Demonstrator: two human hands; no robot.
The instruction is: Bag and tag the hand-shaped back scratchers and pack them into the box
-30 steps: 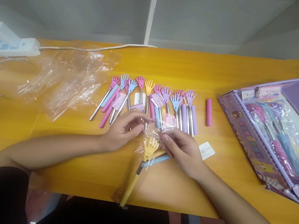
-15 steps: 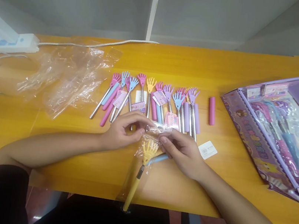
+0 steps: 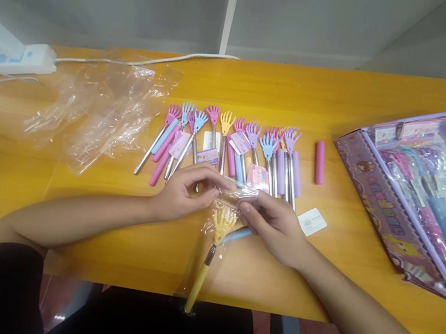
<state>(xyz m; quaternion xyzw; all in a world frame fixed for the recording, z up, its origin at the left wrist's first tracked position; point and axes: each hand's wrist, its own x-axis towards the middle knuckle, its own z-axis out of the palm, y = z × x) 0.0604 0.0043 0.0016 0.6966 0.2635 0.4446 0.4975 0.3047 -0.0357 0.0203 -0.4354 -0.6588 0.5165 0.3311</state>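
Observation:
My left hand (image 3: 189,193) and my right hand (image 3: 271,221) both pinch the top edge of a clear plastic bag (image 3: 236,192), one at each side. Inside the bag is a yellow hand-shaped back scratcher (image 3: 222,225), its claw up near my fingers and its yellow handle (image 3: 197,289) reaching past the table's front edge. A blue handle (image 3: 238,234) shows behind the bag, partly hidden by my right hand. Just beyond my hands lies a row of back scratchers (image 3: 267,148) in pink, blue, yellow and purple, with metal rods, loose coloured handles and small printed cards (image 3: 258,178) among them.
An open purple display box (image 3: 392,214) holding bagged back scratchers stands at the right. A pink handle (image 3: 320,162) and a white label card (image 3: 312,221) lie near it. Crumpled clear bags (image 3: 109,111) and a white power strip (image 3: 16,61) are at the left.
Both hands keep their hold on the bag's top edge with hardly any movement. The view has shifted slightly, so the box appears a little further right.

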